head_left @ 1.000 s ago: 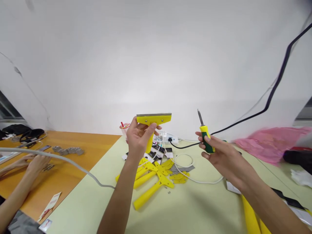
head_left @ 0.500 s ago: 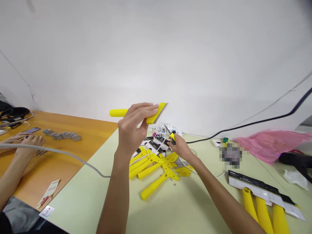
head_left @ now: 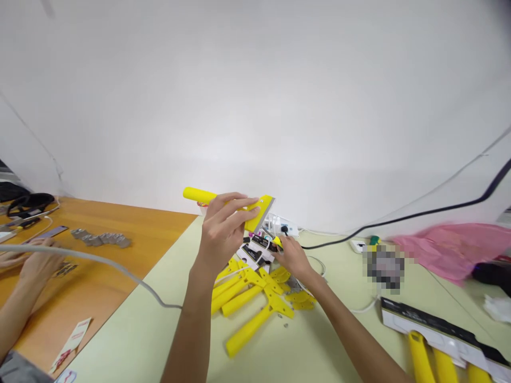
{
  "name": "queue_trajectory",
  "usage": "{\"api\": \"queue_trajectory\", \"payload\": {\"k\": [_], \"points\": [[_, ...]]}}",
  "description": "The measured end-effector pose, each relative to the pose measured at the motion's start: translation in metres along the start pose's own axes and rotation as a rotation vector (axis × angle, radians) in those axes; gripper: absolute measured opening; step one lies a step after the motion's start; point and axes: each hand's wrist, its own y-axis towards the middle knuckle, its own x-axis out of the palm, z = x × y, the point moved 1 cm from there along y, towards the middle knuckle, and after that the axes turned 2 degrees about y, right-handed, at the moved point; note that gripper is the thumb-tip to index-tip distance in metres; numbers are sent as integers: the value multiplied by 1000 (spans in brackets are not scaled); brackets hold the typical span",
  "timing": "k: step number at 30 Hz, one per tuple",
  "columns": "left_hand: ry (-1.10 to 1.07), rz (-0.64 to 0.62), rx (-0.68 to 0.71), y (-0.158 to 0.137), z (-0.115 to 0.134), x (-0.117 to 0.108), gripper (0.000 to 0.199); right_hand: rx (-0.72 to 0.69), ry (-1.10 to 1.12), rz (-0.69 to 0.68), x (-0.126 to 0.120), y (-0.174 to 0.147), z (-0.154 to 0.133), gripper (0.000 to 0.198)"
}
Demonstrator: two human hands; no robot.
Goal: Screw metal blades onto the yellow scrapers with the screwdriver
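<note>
The room is bright. The white wall (head_left: 255, 117) glows softly in the middle. Faint shadows lie on the pale green table (head_left: 315, 354). Blocky squares (head_left: 384, 267) hide one spot.

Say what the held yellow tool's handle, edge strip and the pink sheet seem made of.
Handle: probably plastic, smooth and satin, evenly coloured.
Edge strip: likely metal, flat matte grey with a straight thin edge.
Pink sheet: perhaps plastic film, thin and crumpled, finish unclear.

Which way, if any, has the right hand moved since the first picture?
Yes: the right hand has moved left, from right of the power strip to just below it in view.
</note>
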Motion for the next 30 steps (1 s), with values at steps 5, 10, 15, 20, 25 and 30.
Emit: {"api": "queue_trajectory", "payload": {"k": [5,10,15,20,25,30], "points": [[10,-61,10,-1,-1,12,37,-41,22,-16,8,-2,3,27],[13,-107,8,-5,-6,22,42,-35,50,-27,19,2,6,30],[63,-90,-99,-13,-12,33,33,32,122,-27,11,6,7,12],[-41,99,-557,-18,-16,38,19,36,268,-16,-26,7,19,13],[-444,304,-901,-14,-21,35,39,-23,278,-23,-67,-2,29,3],[-624,367,-997,-8,-22,26,45,-37,94,51,-99,-22,16,8]]}}
